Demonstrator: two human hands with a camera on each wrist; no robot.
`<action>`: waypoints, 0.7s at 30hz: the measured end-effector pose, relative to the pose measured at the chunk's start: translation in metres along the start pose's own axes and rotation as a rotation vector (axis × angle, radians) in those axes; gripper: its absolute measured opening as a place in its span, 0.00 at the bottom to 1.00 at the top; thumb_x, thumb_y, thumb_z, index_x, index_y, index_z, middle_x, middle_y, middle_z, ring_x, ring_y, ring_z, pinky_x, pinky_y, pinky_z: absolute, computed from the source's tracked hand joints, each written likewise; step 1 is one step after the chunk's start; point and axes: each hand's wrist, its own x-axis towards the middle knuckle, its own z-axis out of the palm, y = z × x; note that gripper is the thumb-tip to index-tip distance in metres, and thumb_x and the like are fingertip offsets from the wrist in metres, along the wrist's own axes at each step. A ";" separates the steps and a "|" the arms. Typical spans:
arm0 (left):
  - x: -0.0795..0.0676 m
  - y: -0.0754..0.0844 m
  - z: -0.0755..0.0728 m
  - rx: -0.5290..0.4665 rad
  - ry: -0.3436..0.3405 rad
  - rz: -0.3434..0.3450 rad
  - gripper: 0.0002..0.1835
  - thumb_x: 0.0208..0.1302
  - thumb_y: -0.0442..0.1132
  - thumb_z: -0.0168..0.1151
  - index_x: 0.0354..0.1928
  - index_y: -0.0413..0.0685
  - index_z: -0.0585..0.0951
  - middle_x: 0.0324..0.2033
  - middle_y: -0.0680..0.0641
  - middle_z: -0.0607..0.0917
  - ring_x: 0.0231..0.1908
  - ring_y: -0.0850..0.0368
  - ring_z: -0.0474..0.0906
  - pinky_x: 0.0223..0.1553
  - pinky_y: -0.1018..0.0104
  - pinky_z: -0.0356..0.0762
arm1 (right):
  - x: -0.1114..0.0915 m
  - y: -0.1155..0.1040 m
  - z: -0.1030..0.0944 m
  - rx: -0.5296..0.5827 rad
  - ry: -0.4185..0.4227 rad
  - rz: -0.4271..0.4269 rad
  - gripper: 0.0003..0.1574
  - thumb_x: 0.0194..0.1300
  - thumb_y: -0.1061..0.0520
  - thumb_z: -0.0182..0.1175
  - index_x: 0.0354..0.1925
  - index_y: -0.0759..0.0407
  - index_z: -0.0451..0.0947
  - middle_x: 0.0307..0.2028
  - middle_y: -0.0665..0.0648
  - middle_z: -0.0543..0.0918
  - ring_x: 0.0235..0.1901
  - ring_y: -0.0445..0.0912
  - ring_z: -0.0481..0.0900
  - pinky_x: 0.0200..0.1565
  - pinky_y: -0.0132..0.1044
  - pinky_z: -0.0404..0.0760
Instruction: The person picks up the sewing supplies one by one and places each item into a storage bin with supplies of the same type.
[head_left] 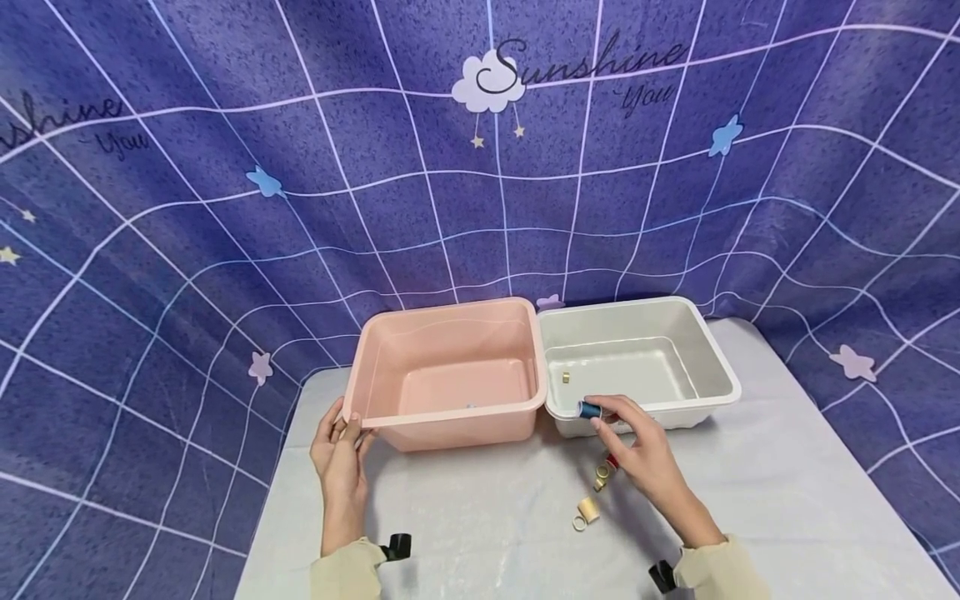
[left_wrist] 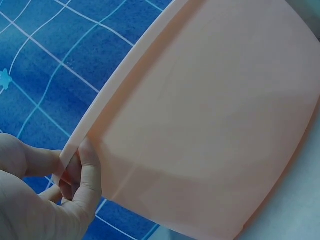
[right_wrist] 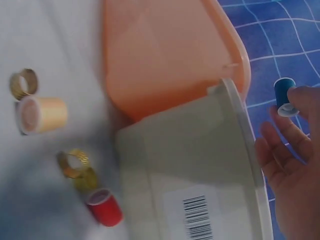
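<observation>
My left hand (head_left: 341, 454) grips the near left corner of the pink bin (head_left: 457, 429), thumb and fingers pinching its rim in the left wrist view. My right hand (head_left: 637, 442) pinches a blue thread spool (head_left: 589, 410) near the front rim of the light grey bin (head_left: 641, 310). Inside the grey bin lies a small gold ring (head_left: 566, 377). Something small and bluish (head_left: 471, 406) shows just over the pink bin's front rim, too little to identify. On the table below the right hand lie a red thread spool (right_wrist: 105, 207) and a pale yellow thread spool (right_wrist: 44, 115).
Gold rings (right_wrist: 73, 162) lie beside the red spool, and another ring (right_wrist: 23, 83) is next to the yellow one. The two bins stand side by side on a white-covered table (head_left: 465, 517). Behind them hangs a blue patterned curtain (head_left: 480, 200).
</observation>
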 end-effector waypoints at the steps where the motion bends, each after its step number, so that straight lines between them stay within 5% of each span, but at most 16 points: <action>1: 0.000 0.000 0.000 -0.003 -0.001 -0.001 0.29 0.76 0.28 0.58 0.76 0.40 0.67 0.47 0.48 0.79 0.31 0.65 0.83 0.35 0.75 0.90 | 0.003 0.001 -0.001 0.005 0.002 0.001 0.25 0.67 0.69 0.67 0.60 0.53 0.83 0.50 0.54 0.88 0.45 0.37 0.82 0.48 0.24 0.83; 9: 0.000 0.001 0.000 -0.012 -0.005 -0.013 0.30 0.76 0.27 0.57 0.76 0.40 0.66 0.46 0.48 0.79 0.30 0.64 0.83 0.33 0.75 0.90 | 0.019 0.010 -0.004 0.058 0.044 0.009 0.25 0.66 0.72 0.67 0.59 0.58 0.83 0.51 0.60 0.88 0.44 0.40 0.83 0.47 0.23 0.85; 21: 0.000 0.001 0.001 -0.008 -0.001 -0.002 0.29 0.76 0.27 0.57 0.76 0.39 0.67 0.46 0.47 0.79 0.30 0.64 0.83 0.34 0.75 0.90 | 0.036 0.007 -0.007 0.046 0.044 0.163 0.20 0.69 0.70 0.65 0.58 0.62 0.83 0.50 0.62 0.86 0.40 0.39 0.81 0.30 0.24 0.88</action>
